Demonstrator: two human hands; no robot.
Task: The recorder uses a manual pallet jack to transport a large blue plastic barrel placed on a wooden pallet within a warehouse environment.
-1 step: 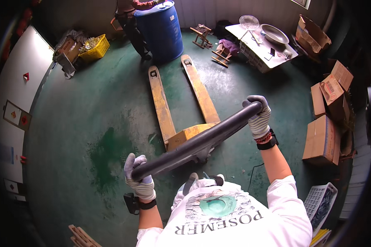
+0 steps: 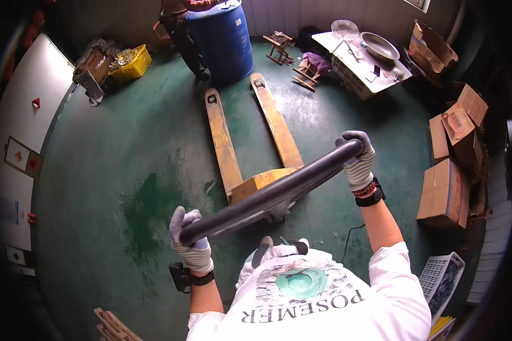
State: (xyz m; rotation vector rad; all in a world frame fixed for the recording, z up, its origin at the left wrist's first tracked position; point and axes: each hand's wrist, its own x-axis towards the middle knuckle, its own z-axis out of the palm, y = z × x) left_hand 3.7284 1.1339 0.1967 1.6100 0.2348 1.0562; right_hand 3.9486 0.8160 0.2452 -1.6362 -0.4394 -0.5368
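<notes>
Both my gloved hands grip the ends of a thick black pallet jack handle (image 2: 267, 195). My left hand (image 2: 192, 243), in a striped glove, is closed around its left end, nearer to me. At the right end, farther out and higher in the picture, my right hand (image 2: 358, 161) is wrapped round the bar. Beyond the handle lies the yellow pallet jack (image 2: 222, 142), its two forks pointing away from me. Part of its base is hidden beneath the bar. A blue drum (image 2: 220, 45) stands just past the fork tips.
Another person (image 2: 182, 37) stands beside the drum. A yellow crate (image 2: 131, 67) is at the far left, with small wooden stools (image 2: 279, 50) and a white table (image 2: 363, 74) at the far right. Cardboard boxes (image 2: 442, 193) line the right side; wooden slats (image 2: 115, 327) lie at the lower left.
The handle's left end and my left hand have shifted very slightly away from me and to the left. My grip on the bar is the same.
</notes>
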